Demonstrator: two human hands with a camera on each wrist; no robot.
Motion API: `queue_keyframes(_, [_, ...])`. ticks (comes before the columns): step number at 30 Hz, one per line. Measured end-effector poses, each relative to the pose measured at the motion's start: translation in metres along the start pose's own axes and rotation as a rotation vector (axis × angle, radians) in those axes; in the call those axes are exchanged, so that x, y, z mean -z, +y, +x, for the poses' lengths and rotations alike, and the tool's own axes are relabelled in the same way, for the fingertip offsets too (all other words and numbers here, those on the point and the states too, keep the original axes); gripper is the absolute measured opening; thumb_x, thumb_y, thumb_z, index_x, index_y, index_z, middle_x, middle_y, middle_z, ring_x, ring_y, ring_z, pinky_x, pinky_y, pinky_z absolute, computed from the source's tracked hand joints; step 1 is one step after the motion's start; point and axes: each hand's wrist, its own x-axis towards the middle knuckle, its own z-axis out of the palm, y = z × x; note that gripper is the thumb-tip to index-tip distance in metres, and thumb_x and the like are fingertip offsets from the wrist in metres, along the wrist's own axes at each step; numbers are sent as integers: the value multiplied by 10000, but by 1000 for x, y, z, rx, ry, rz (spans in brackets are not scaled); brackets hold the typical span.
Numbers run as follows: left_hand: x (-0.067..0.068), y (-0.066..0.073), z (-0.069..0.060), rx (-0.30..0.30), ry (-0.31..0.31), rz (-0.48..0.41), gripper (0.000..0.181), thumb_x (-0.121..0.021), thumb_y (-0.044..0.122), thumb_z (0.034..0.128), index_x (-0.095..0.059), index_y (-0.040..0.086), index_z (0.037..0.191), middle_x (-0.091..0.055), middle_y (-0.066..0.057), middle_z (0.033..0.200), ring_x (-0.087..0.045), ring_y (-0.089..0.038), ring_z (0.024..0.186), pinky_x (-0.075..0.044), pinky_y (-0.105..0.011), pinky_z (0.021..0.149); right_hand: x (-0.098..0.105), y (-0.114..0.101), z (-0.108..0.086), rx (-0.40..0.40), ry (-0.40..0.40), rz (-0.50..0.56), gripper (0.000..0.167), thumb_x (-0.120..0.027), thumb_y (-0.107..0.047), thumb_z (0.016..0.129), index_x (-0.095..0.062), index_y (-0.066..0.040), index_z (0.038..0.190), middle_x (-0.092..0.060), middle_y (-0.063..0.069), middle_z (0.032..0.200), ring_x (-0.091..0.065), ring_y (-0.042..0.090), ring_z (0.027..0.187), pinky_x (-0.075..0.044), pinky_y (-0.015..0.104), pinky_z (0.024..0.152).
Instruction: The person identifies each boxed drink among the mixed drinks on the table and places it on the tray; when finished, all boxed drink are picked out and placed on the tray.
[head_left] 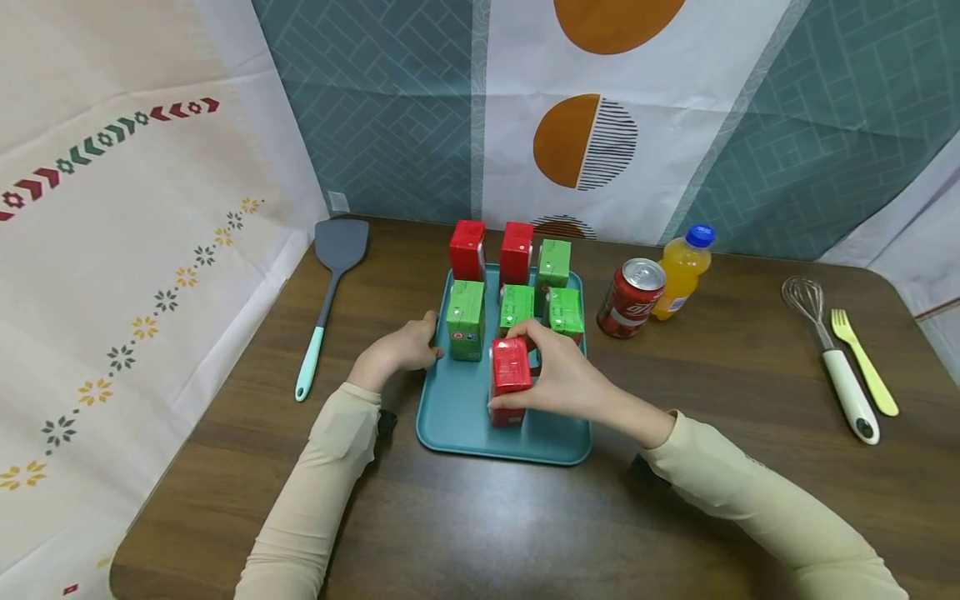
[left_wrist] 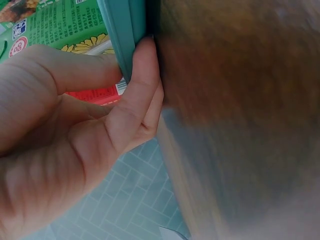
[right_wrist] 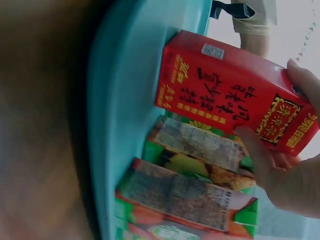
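Observation:
A teal tray (head_left: 453, 417) carries several small red and green drink cartons. My left hand (head_left: 401, 343) pinches the tray's left rim; the left wrist view has its thumb inside the rim (left_wrist: 120, 35) and its fingers outside. My right hand (head_left: 566, 375) grips a red drink carton (head_left: 510, 367) by its sides, over the middle of the tray. Seen from the right wrist, yellow and black lettering covers that red carton (right_wrist: 215, 90). A green carton (head_left: 467, 321) stands upright to its left. Two more green cartons, one of them a green carton (head_left: 516, 304), stand just behind it.
At the tray's back stand two red cartons, including a red carton (head_left: 468, 250), and another green carton (head_left: 553, 262). A cola can (head_left: 632, 298) and an orange drink bottle (head_left: 681, 275) are to the right. Farther out lie a spatula (head_left: 330, 292), whisk (head_left: 832, 358) and fork (head_left: 862, 362).

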Motion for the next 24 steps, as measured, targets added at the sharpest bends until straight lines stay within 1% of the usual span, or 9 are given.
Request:
queue_keyframes(4, [1, -1, -2, -2, -1, -2, 605, -521, 89, 930, -183, -93, 1398, -532, -216, 1111, -524, -263, 921, -441, -359, 767, -1, -4, 2, 24, -38, -26, 660, -842, -300, 665, -431, -114, 1146, -571, 4, 1049, -550, 160, 953, -525, 313, 728])
queue_keyframes(7, [3, -1, -5, -5, -4, 11, 592, -520, 83, 928, -193, -106, 1384, -537, -214, 1080, -526, -260, 899, -441, -354, 750, -3, -7, 2, 16, -44, -45, 664, -839, -291, 671, -419, -113, 1154, -561, 12, 1058, -545, 165, 967, -522, 281, 717])
queue_keyframes(9, [4, -2, -5, -5, -6, 17, 580, -520, 83, 928, -203, -110, 1374, -543, -209, 1052, -532, -258, 884, -445, -351, 740, -5, -8, 1, 7, -33, -54, 676, -838, -295, 673, -415, -110, 1166, -552, 22, 1074, -539, 176, 982, -529, 303, 716])
queue_keyframes(13, [5, -3, -5, -11, 5, 18, 586, -518, 77, 923, -201, -119, 1375, -534, -228, 1091, -524, -269, 896, -443, -356, 747, -8, -9, 0, -18, -7, -61, 688, -827, -327, 684, -410, -120, 1190, -555, 15, 1084, -535, 180, 985, -532, 347, 723])
queue_keyframes(16, [5, -4, -5, -2, 7, 16, 607, -512, 81, 926, -181, -120, 1393, -520, -244, 1149, -523, -276, 921, -449, -371, 780, -10, -7, -2, -63, -12, -44, 711, -813, -366, 695, -392, -136, 1221, -550, 5, 1103, -529, 184, 1010, -529, 377, 748])
queue_keyframes(18, [4, -4, -6, 7, -1, 17, 614, -515, 98, 933, -181, -117, 1401, -517, -259, 1179, -534, -289, 938, -458, -394, 818, -9, -6, -5, -100, -20, -34, 767, -808, -386, 697, -367, -148, 1277, -528, 11, 1160, -509, 193, 1062, -521, 397, 786])
queue_keyframes(21, [6, -1, -13, 48, 8, 84, 651, -526, 158, 944, -180, -133, 1412, -471, -286, 1286, -532, -327, 1072, -436, -443, 911, -4, -3, -15, -112, -23, -58, 872, -812, -406, 685, -325, -160, 1365, -449, 37, 1294, -438, 221, 1173, -500, 424, 838])
queue_keyframes(23, [9, 3, -21, 77, 48, 134, 675, -531, 208, 947, -188, -136, 1416, -411, -300, 1357, -479, -374, 1183, -400, -484, 958, 2, 1, -24, -71, -2, -86, 900, -820, -387, 681, -321, -162, 1395, -396, 50, 1364, -385, 225, 1226, -483, 444, 867])
queue_keyframes(24, [10, 4, -27, 94, 77, 151, 685, -531, 235, 948, -195, -127, 1422, -386, -302, 1379, -445, -396, 1220, -386, -499, 968, 6, 4, -30, -42, 20, -105, 881, -822, -376, 682, -343, -164, 1390, -388, 46, 1378, -375, 218, 1238, -479, 447, 872])
